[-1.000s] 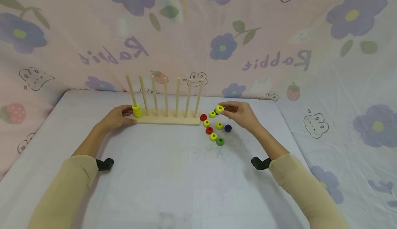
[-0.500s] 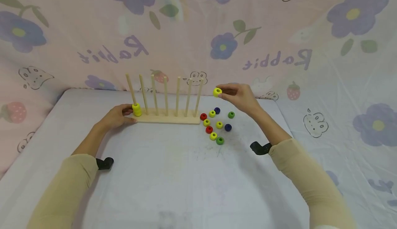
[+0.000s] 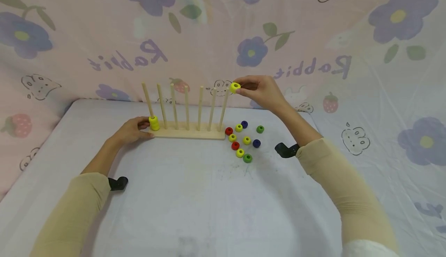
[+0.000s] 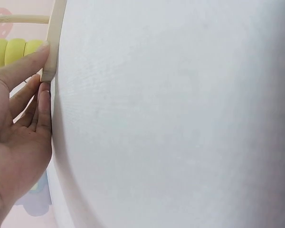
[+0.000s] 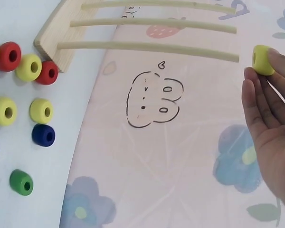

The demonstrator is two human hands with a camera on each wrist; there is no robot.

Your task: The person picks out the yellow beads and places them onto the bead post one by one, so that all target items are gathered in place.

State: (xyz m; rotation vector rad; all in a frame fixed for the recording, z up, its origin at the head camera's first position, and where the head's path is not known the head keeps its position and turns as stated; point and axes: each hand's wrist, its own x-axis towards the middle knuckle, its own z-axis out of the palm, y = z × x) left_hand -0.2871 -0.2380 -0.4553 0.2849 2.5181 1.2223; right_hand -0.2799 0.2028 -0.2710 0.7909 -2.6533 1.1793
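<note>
A wooden peg rack (image 3: pixel 189 134) stands toward the back of the table, with several upright pegs on a flat base. Yellow beads (image 3: pixel 154 123) are stacked on its leftmost peg; the left wrist view shows three. My left hand (image 3: pixel 131 131) holds the left end of the base, the thumb (image 4: pixel 31 61) lying along it beside the stack. Between thumb and fingertips, my right hand (image 3: pixel 263 90) pinches a yellow bead (image 3: pixel 235 87). That bead is up beside the top of the rightmost peg (image 3: pixel 224 110). In the right wrist view it is close to the peg's tip but apart from it.
Loose beads lie right of the rack: several yellow ones (image 3: pixel 246 140), two red (image 3: pixel 235 146), two dark blue (image 3: pixel 256 143) and two green (image 3: pixel 247 158). Behind the table (image 3: pixel 195 195) hangs a flower-patterned cloth (image 3: pixel 209 28).
My right hand has lifted the yellow bead from among the loose beads and carried it up and left to the top of the rightmost peg. My left hand has stayed at the base.
</note>
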